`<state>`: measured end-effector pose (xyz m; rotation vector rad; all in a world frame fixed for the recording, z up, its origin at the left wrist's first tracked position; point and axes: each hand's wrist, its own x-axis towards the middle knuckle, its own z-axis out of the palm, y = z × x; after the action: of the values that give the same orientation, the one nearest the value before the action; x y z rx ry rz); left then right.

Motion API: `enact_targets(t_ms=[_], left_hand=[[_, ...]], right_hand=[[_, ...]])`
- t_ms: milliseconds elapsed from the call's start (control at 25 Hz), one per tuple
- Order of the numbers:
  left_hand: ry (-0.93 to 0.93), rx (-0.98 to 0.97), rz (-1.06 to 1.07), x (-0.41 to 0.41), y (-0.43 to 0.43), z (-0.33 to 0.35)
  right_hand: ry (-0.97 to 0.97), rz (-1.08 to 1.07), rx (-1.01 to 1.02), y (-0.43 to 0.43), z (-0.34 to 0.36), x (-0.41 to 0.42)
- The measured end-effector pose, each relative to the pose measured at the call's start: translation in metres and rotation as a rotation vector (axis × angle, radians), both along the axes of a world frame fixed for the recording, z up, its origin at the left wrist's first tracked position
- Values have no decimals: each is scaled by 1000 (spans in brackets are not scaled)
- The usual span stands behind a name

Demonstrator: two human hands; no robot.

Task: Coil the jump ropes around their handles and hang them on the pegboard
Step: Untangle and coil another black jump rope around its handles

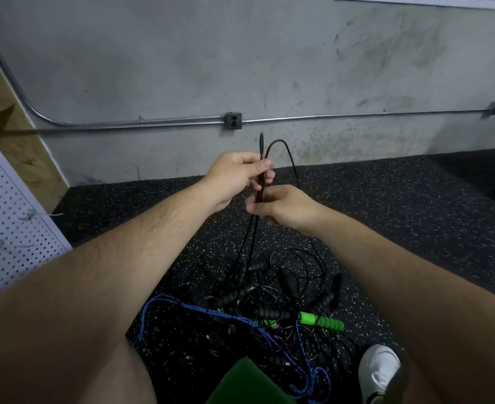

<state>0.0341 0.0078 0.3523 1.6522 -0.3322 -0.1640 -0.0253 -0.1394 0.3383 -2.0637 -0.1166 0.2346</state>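
Observation:
Both hands are raised in front of me over a tangled pile of jump ropes (269, 304) on the floor. My left hand (234, 176) pinches the upper part of a thin dark handle pair (261, 182). My right hand (284, 207) grips the lower end of the same handles. A black rope (284, 147) loops up over the handle tops and falls down to the pile. In the pile lie black foam handles, a green handle (320, 320) and a blue braided rope (199, 309). The white pegboard (10, 228) leans at the left edge.
A grey concrete wall with a metal conduit and an outlet box (233, 121) runs across the back. The floor is black speckled rubber (400, 205). A wooden frame (16, 135) stands behind the pegboard. My white shoe (379, 371) and a green cloth (246, 383) sit at the bottom.

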Motion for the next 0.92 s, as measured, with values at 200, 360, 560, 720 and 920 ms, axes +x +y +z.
enact_targets(t_ms=[200, 360, 560, 720, 920], left_hand=[[-9, 132, -44, -2, 13, -4], [49, 395, -304, -13, 29, -27], [-48, 456, -193, -21, 11, -26], [-139, 341, 31, -14, 4, -6], [-150, 280, 12, -15, 3, 6]], right_hand=[[-158, -154, 71, 1, 15, 9], [-220, -251, 259, -3, 32, 21], [-194, -233, 417, -10, 30, 27], [-21, -63, 8, -16, 20, 8], [-78, -30, -130, 2, -2, 5]])
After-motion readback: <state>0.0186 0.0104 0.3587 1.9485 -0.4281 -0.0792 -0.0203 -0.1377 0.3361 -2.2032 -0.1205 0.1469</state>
